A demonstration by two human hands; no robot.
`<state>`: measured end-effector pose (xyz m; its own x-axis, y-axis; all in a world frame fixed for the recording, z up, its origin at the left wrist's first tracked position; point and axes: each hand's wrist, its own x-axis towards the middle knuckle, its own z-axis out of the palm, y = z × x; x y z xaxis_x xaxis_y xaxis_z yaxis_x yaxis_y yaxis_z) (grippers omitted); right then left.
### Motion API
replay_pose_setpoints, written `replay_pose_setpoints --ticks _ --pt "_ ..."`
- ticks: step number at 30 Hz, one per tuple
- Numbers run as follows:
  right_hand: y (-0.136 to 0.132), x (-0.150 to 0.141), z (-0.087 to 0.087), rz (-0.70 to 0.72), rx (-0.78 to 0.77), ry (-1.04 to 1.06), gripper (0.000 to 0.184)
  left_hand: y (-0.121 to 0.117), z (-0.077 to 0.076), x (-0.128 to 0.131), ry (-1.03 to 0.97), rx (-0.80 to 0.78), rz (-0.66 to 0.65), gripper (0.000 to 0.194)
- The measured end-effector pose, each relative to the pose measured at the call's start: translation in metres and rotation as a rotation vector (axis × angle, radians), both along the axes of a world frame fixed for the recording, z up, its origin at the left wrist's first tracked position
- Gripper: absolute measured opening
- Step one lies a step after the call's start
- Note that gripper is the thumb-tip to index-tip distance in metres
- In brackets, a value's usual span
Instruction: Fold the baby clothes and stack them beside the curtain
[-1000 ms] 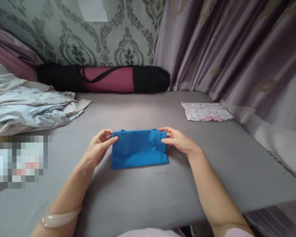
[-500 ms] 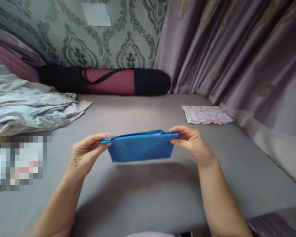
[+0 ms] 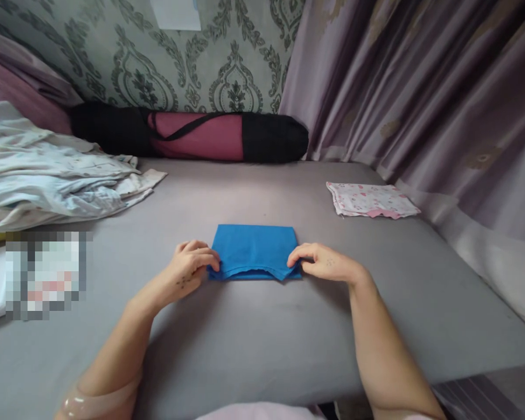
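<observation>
A folded blue cloth garment (image 3: 254, 248) lies flat on the grey sheet (image 3: 254, 338) in front of me. Its near edge shows several layers, with a curved opening like a neckline or waistband. My left hand (image 3: 195, 265) pinches the near left corner, fingers on top and the thumb hidden. At the near right corner my right hand (image 3: 326, 262) grips the same cloth between thumb and fingers.
A folded white cloth with pink print (image 3: 371, 199) lies at the right by the curtain (image 3: 354, 81). Crumpled light fabric (image 3: 56, 175) is heaped at the left. A long black and maroon bag (image 3: 196, 137) rests along the patterned wall (image 3: 227, 64). A blurred-out item (image 3: 48, 274) sits at the left.
Both hands have lowered the blue garment from the air onto the sheet. It was hanging upright from its upper corners; now it lies flat, held edge toward me.
</observation>
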<state>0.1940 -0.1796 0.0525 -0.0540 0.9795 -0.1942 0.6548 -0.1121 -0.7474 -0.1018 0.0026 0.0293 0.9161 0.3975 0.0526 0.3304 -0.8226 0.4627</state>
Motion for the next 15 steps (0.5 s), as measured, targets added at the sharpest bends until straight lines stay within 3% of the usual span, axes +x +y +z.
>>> replay_pose_setpoints --ticks 5,10,12,15 --pt "0.0 -0.005 0.008 -0.094 -0.024 0.031 0.031 -0.004 -0.001 0.006 -0.096 0.039 0.082 0.039" --pt "0.027 -0.033 -0.009 -0.401 0.367 -0.193 0.037 -0.017 -0.019 0.021 -0.168 0.132 0.086 0.039" --pt "0.041 -0.05 -0.02 -0.359 0.44 -0.36 0.044 -0.02 -0.028 0.023 -0.128 0.165 0.069 0.041" --pt "0.053 -0.072 -0.036 -0.199 0.37 -0.537 0.052 -0.022 -0.038 0.022 -0.036 0.177 0.046 0.05"
